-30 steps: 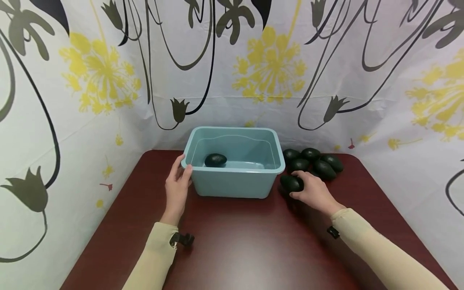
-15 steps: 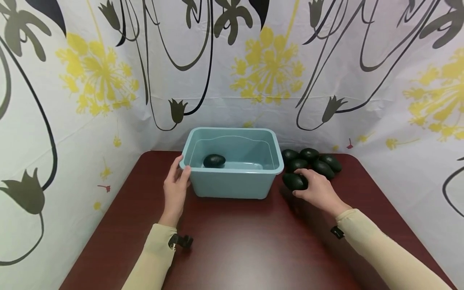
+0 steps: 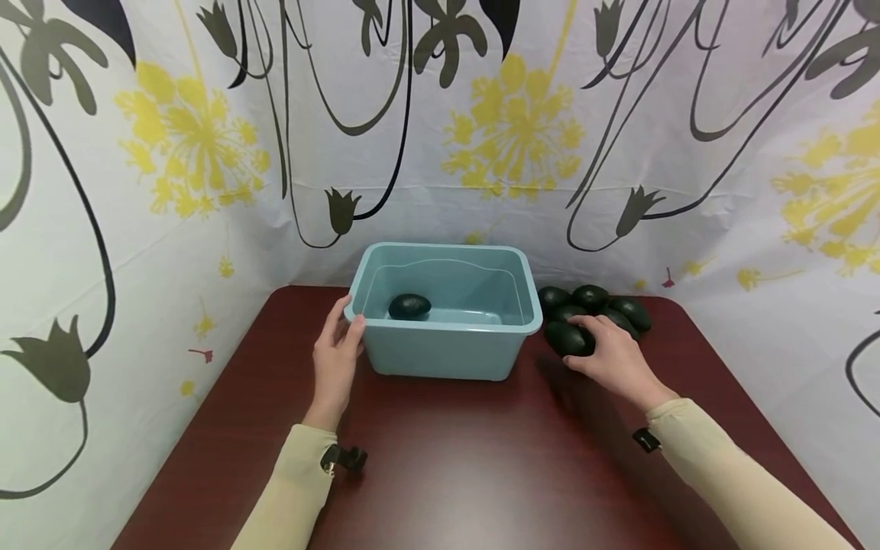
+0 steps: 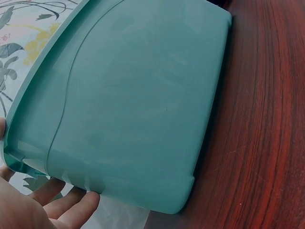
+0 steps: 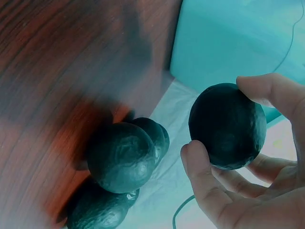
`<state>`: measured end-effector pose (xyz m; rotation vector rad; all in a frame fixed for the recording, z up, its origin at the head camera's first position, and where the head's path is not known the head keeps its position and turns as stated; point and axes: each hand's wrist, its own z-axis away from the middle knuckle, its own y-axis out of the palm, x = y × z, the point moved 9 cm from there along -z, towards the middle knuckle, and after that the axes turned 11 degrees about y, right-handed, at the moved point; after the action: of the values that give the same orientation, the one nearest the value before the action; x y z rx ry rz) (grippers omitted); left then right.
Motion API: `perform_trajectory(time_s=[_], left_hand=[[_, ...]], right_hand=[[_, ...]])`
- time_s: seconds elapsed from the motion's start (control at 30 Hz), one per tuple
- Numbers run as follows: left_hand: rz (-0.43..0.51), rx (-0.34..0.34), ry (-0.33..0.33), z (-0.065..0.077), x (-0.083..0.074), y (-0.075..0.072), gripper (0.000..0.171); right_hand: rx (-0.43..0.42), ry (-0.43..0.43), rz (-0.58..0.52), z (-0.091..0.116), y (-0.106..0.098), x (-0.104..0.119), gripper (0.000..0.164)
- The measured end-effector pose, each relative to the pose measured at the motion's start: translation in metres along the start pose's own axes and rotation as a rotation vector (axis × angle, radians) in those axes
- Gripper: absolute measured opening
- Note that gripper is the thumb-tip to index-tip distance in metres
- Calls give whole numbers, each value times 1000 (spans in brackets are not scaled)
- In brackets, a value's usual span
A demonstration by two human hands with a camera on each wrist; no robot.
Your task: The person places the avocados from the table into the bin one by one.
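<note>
Avocado (image 3: 569,338) shifted right, away from bin (image 3: 443,351) toward pile (image 3: 590,297) — right hand (image 3: 615,357) pinches it between thumb and fingers, raised off table (image 3: 440,451). Left hand (image 3: 334,360) grips bin's near left corner — second avocado (image 3: 409,307) inside, left part.

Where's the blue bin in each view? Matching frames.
Head: blue bin centre, left hand at its left rim.
Left wrist: bin fills the middle, cut off at the top.
Right wrist: bin upper right, cut off, partly behind the held avocado.
Shared landmark: dark red table, in all three.
</note>
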<state>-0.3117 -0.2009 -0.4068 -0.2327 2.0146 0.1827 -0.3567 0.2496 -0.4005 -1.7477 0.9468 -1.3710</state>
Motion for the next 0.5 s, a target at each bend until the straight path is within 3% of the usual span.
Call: perform_trajectory(time_s=[0.13, 0.37, 0.5], left_hand=[[6, -2, -1, -1, 3, -1, 54], [1, -14, 9, -7, 27, -5, 54], [2, -22, 22, -7, 30, -6, 53]], right_hand=[[-18, -1, -7, -2, -2, 2, 66], [-45, 0, -26, -4, -9, 7, 64], [-48, -3, -33, -4, -12, 10, 63]])
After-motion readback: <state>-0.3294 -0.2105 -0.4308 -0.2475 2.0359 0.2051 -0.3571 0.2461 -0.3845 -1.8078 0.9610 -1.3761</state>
